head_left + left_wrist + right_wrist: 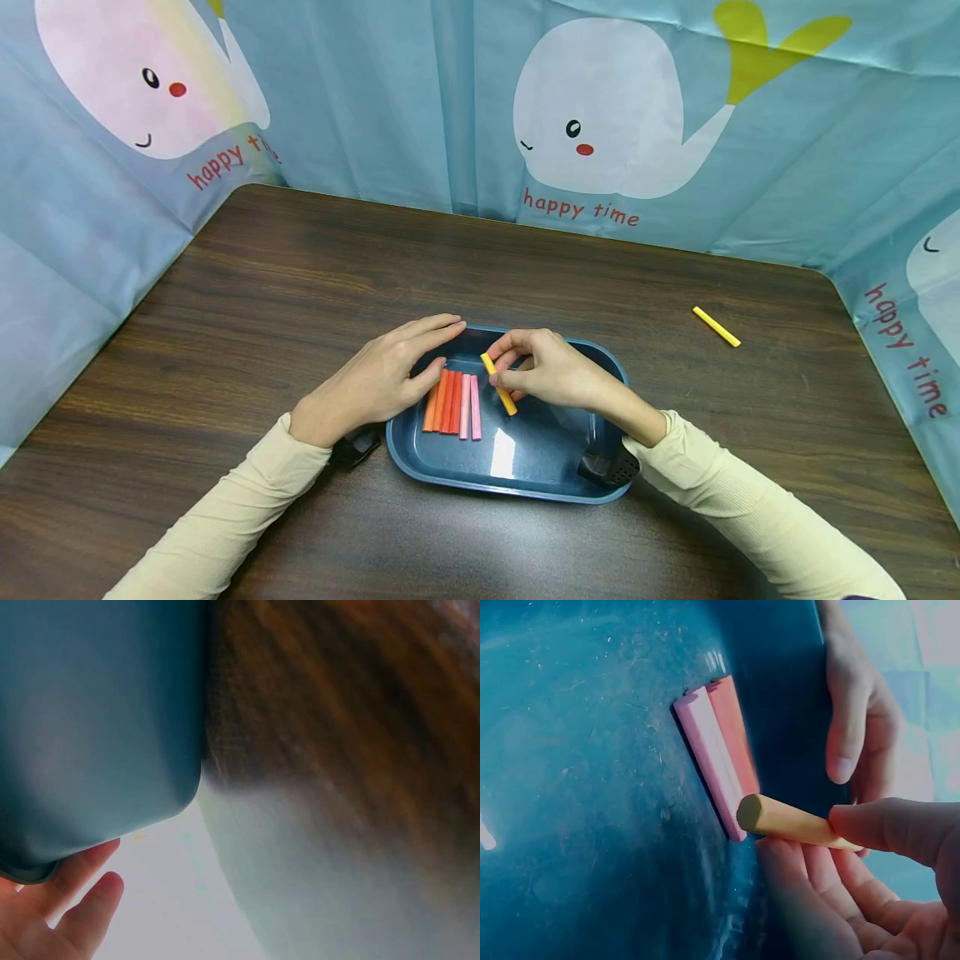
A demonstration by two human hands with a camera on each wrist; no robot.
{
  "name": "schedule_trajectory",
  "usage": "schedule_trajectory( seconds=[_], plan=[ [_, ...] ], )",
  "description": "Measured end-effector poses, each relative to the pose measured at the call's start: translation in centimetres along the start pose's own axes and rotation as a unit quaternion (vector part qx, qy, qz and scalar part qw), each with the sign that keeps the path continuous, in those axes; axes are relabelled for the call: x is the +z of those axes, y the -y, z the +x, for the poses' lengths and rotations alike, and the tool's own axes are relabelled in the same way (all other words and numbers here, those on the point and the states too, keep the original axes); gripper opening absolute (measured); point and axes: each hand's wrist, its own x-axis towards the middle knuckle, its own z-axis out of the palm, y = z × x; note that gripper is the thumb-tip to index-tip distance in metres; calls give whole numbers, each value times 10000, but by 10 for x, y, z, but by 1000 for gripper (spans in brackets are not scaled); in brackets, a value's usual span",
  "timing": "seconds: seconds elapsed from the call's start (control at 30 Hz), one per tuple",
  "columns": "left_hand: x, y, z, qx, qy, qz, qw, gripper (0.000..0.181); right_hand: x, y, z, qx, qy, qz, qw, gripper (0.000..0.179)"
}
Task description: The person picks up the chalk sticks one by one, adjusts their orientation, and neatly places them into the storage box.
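Note:
My right hand [551, 367] pinches a yellow chalk stick [499, 385] between thumb and fingers, tilted above the blue tray [510, 492]. In the right wrist view the chalk's round end points toward the pink chalk [705, 750]. Inside the tray's left half, several chalk sticks lie side by side: orange at left, then red chalk [452, 404], then pink chalk [476, 408]. My left hand [382, 371] holds the tray's far left corner, thumb over the inside and fingers outside the wall. Its fingers [94, 900] show past the tray's wall in the left wrist view.
Another yellow chalk stick [716, 327] lies on the dark wooden table [300, 275], to the right of the tray. A light blue curtain [360, 100] with whale prints hangs along the table's far and side edges.

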Motion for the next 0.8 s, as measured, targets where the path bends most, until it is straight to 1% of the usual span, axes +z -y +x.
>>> schedule_trajectory(
  seconds=[0.2,0.53,0.8],
  plan=[
    [0,0,0,-22,8,-13,10000,51,3,-2,3,226,4,-123,9997,26],
    [0,-1,0,-9,-12,-6,10000,52,7,-6,5,671,174,-271,9972,23],
    [0,-2,0,-51,0,2,10000,52,9,-9,7,809,303,-284,9959,26]
  ],
)
